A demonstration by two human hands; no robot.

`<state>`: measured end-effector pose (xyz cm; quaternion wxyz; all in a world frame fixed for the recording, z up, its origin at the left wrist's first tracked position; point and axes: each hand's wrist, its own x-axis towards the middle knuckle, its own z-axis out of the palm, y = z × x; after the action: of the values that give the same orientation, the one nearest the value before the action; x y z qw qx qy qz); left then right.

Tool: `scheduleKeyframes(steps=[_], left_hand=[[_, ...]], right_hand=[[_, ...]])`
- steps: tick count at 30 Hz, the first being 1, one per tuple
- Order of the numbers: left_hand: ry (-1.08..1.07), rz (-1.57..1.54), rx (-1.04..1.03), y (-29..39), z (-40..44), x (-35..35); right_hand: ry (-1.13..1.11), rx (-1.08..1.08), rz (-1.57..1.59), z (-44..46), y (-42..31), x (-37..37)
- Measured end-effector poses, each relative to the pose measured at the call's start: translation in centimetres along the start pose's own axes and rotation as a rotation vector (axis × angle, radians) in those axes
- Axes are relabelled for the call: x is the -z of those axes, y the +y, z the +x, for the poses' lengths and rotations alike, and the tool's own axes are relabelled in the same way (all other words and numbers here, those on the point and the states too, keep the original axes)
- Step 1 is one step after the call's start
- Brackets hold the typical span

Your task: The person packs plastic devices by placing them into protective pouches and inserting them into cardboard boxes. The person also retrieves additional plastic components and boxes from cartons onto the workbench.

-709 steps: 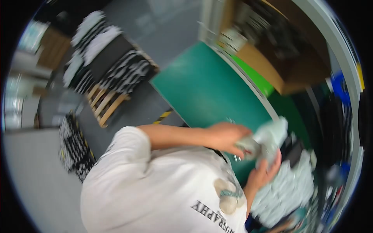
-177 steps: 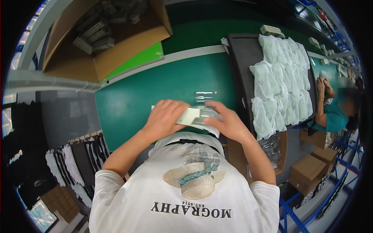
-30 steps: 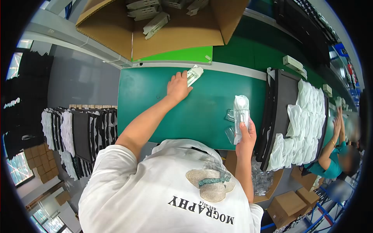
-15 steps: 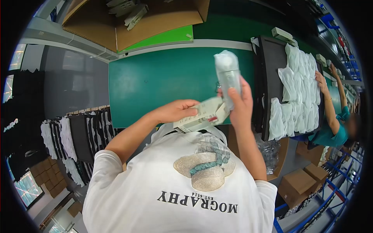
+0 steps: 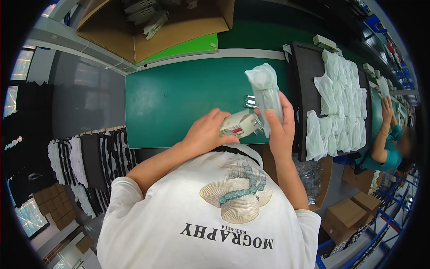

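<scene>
My left hand (image 5: 207,129) is wrapped over a small white carton (image 5: 238,125) with printing and a red mark, close to my waist. The carton's end toward my right hand is open, with a shiny piece (image 5: 258,127) at its mouth that I cannot make out fully. My right hand (image 5: 281,124) grips a long item in a translucent plastic bag (image 5: 267,96), held upright beside the carton. Just left of the bag, a small shiny metal part (image 5: 250,101) rests on the green table (image 5: 179,98).
A dark tray (image 5: 309,85) on the right carries several bagged items (image 5: 340,107). At the back left stands a cardboard box (image 5: 179,36) with white cartons inside. A co-worker in a teal shirt (image 5: 385,152) reaches in at the far right. Brown boxes (image 5: 342,215) sit lower right.
My left hand has moved its grip over the carton, which has turned and shortened in view. The bagged item has shifted slightly down and stands straighter. The co-worker now raises a white item.
</scene>
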<state>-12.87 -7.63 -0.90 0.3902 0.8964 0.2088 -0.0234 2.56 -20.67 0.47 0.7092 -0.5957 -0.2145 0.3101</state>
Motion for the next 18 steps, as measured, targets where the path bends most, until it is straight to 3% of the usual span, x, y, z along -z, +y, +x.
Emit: scheduleKeyframes(steps=[4, 7, 16, 17, 18], left_hand=[[0.1, -0.008, 0.061, 0.1, 0.6, -0.6], [0.188, 0.001, 0.064, -0.2, 1.0, -0.9], [0.319, 0.055, -0.177, -2.1, 1.7, -1.5], [0.351, 0.058, -0.18, -2.1, 1.7, -1.1], [0.383, 0.061, -0.183, -2.0, 1.7, -0.6]], right_hand=[[-0.093, 0.184, -0.326, -1.3, -0.6, 0.1], [-0.124, 0.172, -0.324, -2.7, -1.7, -0.4], [-0.431, 0.434, -0.563, -3.0, -2.4, 1.1], [-0.435, 0.436, -0.561, -2.8, -2.6, 1.6], [-0.385, 0.137, -0.27, -2.7, -2.9, 2.4]])
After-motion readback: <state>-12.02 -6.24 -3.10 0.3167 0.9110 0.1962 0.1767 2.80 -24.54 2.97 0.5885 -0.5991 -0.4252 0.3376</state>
